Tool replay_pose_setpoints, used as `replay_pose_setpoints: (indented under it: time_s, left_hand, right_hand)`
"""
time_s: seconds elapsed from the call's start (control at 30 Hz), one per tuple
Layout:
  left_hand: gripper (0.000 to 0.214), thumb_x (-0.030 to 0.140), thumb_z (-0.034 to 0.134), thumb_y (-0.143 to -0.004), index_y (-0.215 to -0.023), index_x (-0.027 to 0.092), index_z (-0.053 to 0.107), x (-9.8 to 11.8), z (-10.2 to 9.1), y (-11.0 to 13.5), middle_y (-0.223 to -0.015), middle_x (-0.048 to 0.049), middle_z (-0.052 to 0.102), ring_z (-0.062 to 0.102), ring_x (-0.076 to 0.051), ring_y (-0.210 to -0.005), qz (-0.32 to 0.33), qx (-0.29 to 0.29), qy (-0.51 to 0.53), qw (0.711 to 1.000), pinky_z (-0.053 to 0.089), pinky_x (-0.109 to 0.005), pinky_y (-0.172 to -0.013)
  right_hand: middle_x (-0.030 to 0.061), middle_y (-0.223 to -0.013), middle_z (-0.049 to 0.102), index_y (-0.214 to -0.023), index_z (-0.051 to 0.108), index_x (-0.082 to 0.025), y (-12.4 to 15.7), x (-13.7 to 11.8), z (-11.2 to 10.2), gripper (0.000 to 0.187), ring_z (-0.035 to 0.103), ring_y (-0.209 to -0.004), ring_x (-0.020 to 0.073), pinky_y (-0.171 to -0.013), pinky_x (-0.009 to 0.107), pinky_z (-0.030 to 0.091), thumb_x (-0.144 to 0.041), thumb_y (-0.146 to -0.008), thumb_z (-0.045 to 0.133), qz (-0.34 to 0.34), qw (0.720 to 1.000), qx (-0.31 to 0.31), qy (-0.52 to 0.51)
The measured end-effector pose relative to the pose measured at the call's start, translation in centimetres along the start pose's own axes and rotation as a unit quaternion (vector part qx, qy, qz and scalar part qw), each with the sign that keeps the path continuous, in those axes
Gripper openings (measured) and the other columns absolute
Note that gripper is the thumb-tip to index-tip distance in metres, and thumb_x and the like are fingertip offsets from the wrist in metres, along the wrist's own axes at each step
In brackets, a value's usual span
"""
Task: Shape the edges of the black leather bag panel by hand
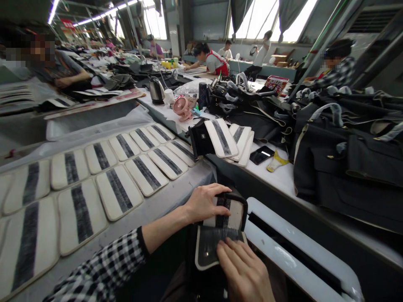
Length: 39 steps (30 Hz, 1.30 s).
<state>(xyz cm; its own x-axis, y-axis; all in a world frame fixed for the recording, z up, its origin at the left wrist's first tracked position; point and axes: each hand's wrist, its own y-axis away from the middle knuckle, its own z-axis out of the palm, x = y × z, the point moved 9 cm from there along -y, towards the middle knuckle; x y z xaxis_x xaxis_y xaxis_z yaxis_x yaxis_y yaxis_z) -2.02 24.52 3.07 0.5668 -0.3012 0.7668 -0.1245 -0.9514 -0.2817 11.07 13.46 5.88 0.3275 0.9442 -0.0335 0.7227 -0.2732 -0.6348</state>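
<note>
My left hand [204,203] grips the top edge of a dark bag panel [220,235] with a cream padded piece and a black stripe on it, fingers curled over the rim. My right hand [244,270] lies on the panel's lower part, fingers stretched flat and pressing down. The panel stands at the near edge of the grey work surface [163,201], close to my body.
Rows of cream pads with black stripes [119,191] cover the grey surface at left. A stack of the same pads [231,140] leans by a phone [262,154]. Black bags [346,159] pile up at right. A pink fan [181,107] and kettle [156,90] stand behind. Several people work at far tables.
</note>
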Motion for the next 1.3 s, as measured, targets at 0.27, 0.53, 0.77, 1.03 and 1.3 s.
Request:
replay_pose_setpoints:
  time_s: [0.27, 0.53, 0.77, 1.03, 1.3]
  left_hand:
    - [0.053, 0.035, 0.082, -0.069, -0.12, 0.029, 0.067, -1.3, 0.1, -0.3, -0.12, -0.0041, 0.068, 0.064, -0.027, -0.108, -0.009, 0.02, -0.014, 1.0, 0.048, -0.037, -0.096]
    - [0.04, 0.05, 0.056, -0.09, -0.118, 0.024, 0.068, -2.9, -1.0, 0.1, -0.115, -0.0048, 0.07, 0.064, -0.025, -0.105, -0.071, -0.008, 0.106, 0.992, 0.047, -0.033, -0.094]
    - [0.073, 0.072, 0.025, -0.092, -0.125, 0.018, 0.063, -4.0, -0.7, 1.5, -0.115, -0.0105, 0.069, 0.062, -0.03, -0.106, -0.125, -0.025, 0.274, 0.953, 0.048, -0.038, -0.092]
    - [0.042, 0.047, 0.067, -0.085, -0.121, 0.024, 0.063, -4.5, -0.1, 2.0, -0.111, -0.0056, 0.069, 0.064, -0.025, -0.1, -0.173, 0.033, 0.22, 0.959, 0.05, -0.032, -0.086]
    - [0.035, 0.039, 0.072, -0.082, -0.112, 0.022, 0.066, -4.3, 0.6, 1.9, -0.103, -0.003, 0.071, 0.065, -0.02, -0.092, -0.183, 0.11, 0.209, 0.954, 0.052, -0.029, -0.082]
  right_hand:
    - [0.0027, -0.064, 0.07, -0.081, 0.066, -0.014, 2.3, -4.6, 1.0, 0.035, 0.064, -0.052, 0.015, -0.054, 0.03, 0.048, 0.001, -0.089, 0.037, -0.013, 0.999, 0.049, -0.001]
    - [0.0056, -0.109, 0.069, -0.111, 0.065, -0.023, 1.7, 8.6, 1.6, 0.021, 0.064, -0.099, 0.0213, -0.087, 0.033, 0.052, -0.028, -0.091, 0.061, 0.35, 0.896, 0.01, -0.272]
    - [0.0045, -0.099, 0.058, -0.083, 0.059, -0.02, 5.9, 12.6, 6.4, 0.023, 0.058, -0.087, 0.0201, -0.072, 0.031, 0.047, -0.043, -0.087, 0.063, 0.543, 0.774, 0.06, -0.321]
    - [-0.0006, -0.078, 0.052, -0.071, 0.044, -0.022, 5.5, 12.2, 5.8, 0.022, 0.048, -0.073, 0.0165, -0.069, 0.031, 0.038, -0.028, -0.089, 0.057, 0.549, 0.773, 0.12, -0.293]
    - [-0.0002, -0.083, 0.055, -0.073, 0.046, -0.022, 6.4, 12.1, 5.9, 0.02, 0.052, -0.078, 0.0171, -0.073, 0.031, 0.038, -0.028, -0.088, 0.057, 0.57, 0.739, 0.16, -0.322]
